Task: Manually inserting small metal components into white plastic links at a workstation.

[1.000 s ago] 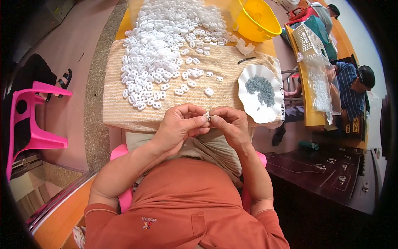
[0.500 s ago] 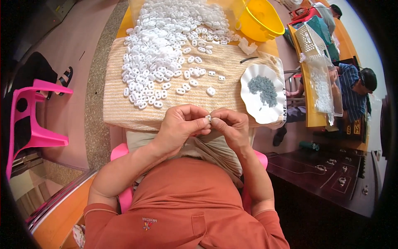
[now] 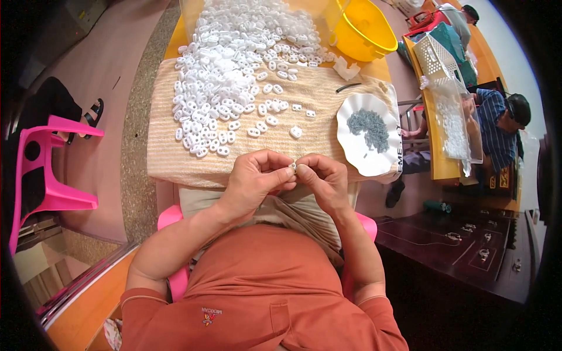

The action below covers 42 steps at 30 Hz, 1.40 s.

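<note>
My left hand (image 3: 256, 179) and my right hand (image 3: 319, 178) meet at the near edge of the table, fingertips pinched together on one small white plastic piece (image 3: 293, 168). Beyond them, a large heap of the same white plastic pieces (image 3: 231, 70) is spread over a beige striped cloth (image 3: 170, 158). To the right of my hands stands a white scalloped plate (image 3: 351, 153) holding a pile of tiny grey parts (image 3: 370, 128).
A yellow bucket (image 3: 363, 29) stands at the far right of the table. A pink plastic stool (image 3: 50, 169) is on the floor to the left. Another person (image 3: 503, 126) sits at a second table on the right with a white basket (image 3: 439, 55) and a clear bag.
My hands have stayed pinched together at the table's near edge, with only slight finger movement around the white piece.
</note>
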### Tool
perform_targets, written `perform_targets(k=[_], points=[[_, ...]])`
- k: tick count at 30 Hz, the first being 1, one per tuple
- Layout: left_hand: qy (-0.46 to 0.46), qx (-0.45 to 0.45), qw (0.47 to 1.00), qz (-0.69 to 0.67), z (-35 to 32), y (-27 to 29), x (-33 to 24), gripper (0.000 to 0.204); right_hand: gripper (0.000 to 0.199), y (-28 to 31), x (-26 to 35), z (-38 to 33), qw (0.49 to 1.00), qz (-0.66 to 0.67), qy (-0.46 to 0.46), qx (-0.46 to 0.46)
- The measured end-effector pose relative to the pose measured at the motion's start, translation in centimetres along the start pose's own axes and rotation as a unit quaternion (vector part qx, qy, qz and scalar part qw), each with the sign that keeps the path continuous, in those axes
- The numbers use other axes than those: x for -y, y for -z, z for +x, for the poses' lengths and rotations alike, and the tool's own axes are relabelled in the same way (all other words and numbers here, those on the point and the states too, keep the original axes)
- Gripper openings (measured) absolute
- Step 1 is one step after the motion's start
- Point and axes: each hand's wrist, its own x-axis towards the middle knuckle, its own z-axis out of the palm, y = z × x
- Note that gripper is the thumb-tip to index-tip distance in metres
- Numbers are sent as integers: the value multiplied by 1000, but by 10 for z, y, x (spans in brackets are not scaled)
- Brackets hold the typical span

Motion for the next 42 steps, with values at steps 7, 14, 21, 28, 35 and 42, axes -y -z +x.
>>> perform_targets(k=[7, 14, 21, 28, 35, 42], points=[[-5, -4, 1000, -2, 0, 2, 3, 16, 13, -2, 0, 0, 998, -57, 24, -4], [-36, -5, 999, 19, 0, -1, 4, 16, 15, -2, -2, 1, 998, -61, 22, -7], [-16, -14, 1000, 7, -1, -1, 4, 17, 15, 1, -5, 0, 1000, -23, 6, -4], [2, -11, 1000, -12, -2, -3, -1, 17, 20, 5, -1, -1, 999, 34, -13, 25], [3, -2, 1000, -17, 0, 0, 1, 17, 19, 4, -4, 0, 998, 63, -8, 8], [6, -7, 1000, -19, 0, -1, 2, 16, 17, 5, -7, 0, 999, 49, 1, 5]])
